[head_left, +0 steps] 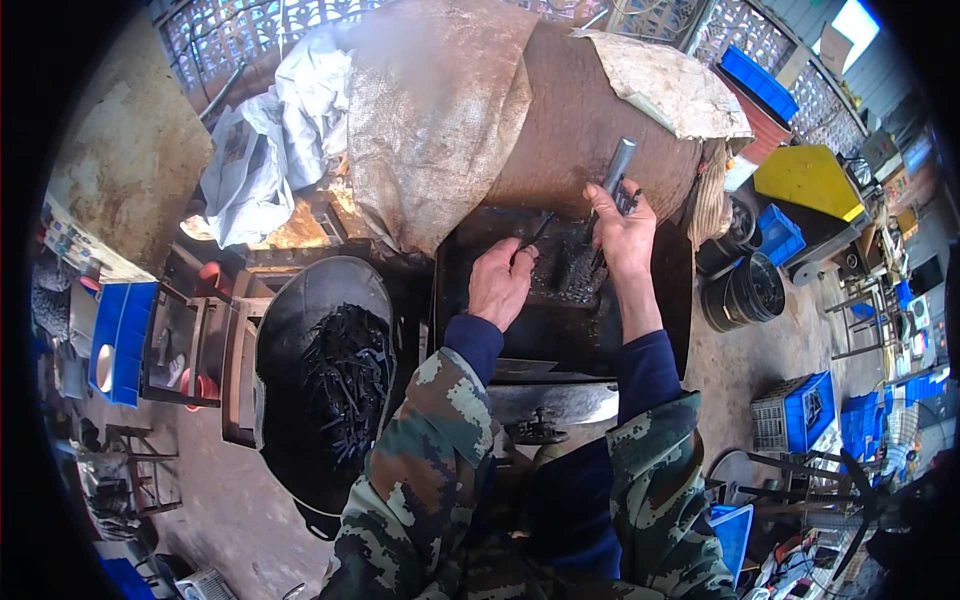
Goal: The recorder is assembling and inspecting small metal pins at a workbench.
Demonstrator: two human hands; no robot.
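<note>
My left hand [503, 283] is closed, pinching a thin dark metal strip [541, 229] between thumb and fingers. Just right of it, my right hand [626, 235] wraps around the lower part of a grey metal rod [622, 160] that points up and away. Dark pieces show between the fingers of that hand, too hidden to name. Below both hands lies a dark metal tray [560, 350] with a small block and gritty dark bits [583, 285] in its middle. Camouflage sleeves over blue cuffs cover both my arms.
At my left stands a black tub [290, 300] holding a heap of dark metal strips [345, 380]. Stained sacking [430, 110] and a brown sheet [570, 110] hang beyond the tray. Black buckets [725, 305], a blue crate [800, 410] and a fan [860, 500] stand to the right.
</note>
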